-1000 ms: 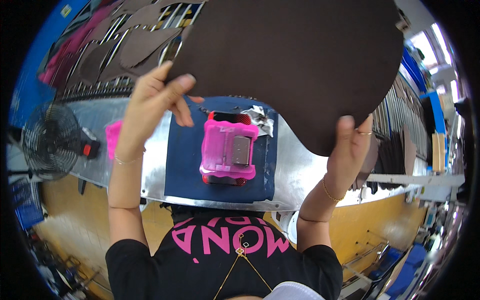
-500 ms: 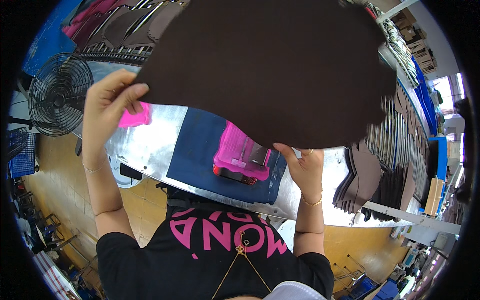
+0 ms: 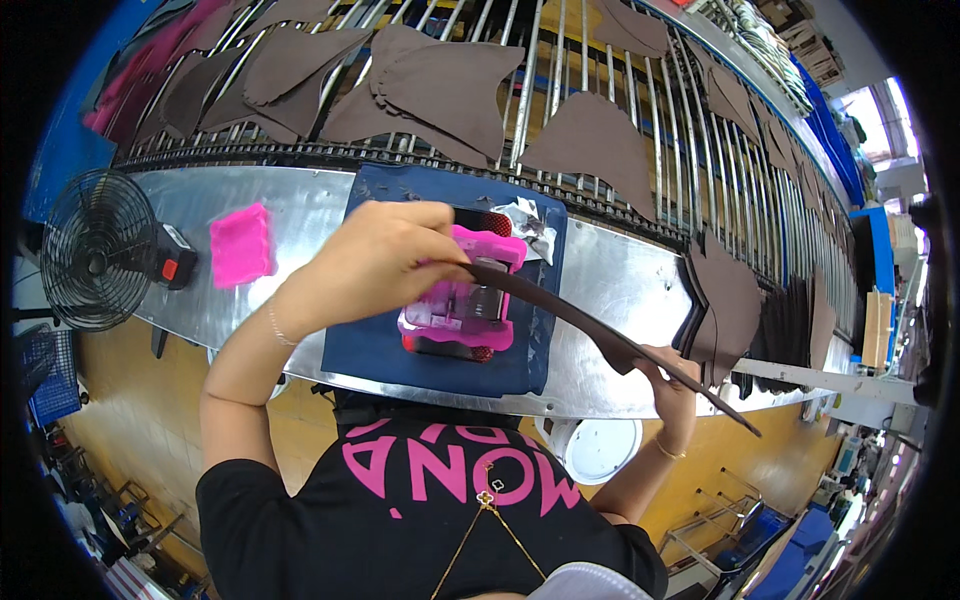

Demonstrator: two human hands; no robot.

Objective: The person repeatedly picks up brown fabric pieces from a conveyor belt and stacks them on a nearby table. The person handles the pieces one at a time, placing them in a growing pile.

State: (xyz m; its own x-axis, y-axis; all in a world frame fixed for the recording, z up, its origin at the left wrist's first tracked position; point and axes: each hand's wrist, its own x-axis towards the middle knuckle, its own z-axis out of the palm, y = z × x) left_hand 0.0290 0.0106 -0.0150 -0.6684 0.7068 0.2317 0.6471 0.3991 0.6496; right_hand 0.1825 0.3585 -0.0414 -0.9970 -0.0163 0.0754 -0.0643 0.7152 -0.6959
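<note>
My left hand (image 3: 390, 255) pinches one end of a dark brown flexible sheet (image 3: 610, 340), which I see almost edge-on. Lower and to the right, my right hand (image 3: 668, 390) grips the sheet near its other end. It slants down from left to right above the metal table. Partly behind my left hand stands a pink wavy-edged frame (image 3: 495, 335) with clear and metallic parts inside. Red-and-black ends of something (image 3: 480, 354) stick out from under it. Both lie on a dark blue mat (image 3: 365, 360).
Brown cut pieces (image 3: 450, 75) lie on a roller conveyor behind the metal table (image 3: 310, 205). More are stacked on the right (image 3: 728, 300), near a white bar (image 3: 830, 381). A pink piece (image 3: 240, 246) and a black fan (image 3: 98, 248) are on the left.
The brown sheet was raised broad-side across the view; now it is lowered and edge-on. My left hand has moved right and down, my right hand slightly right and down. The conveyor has come into sight.
</note>
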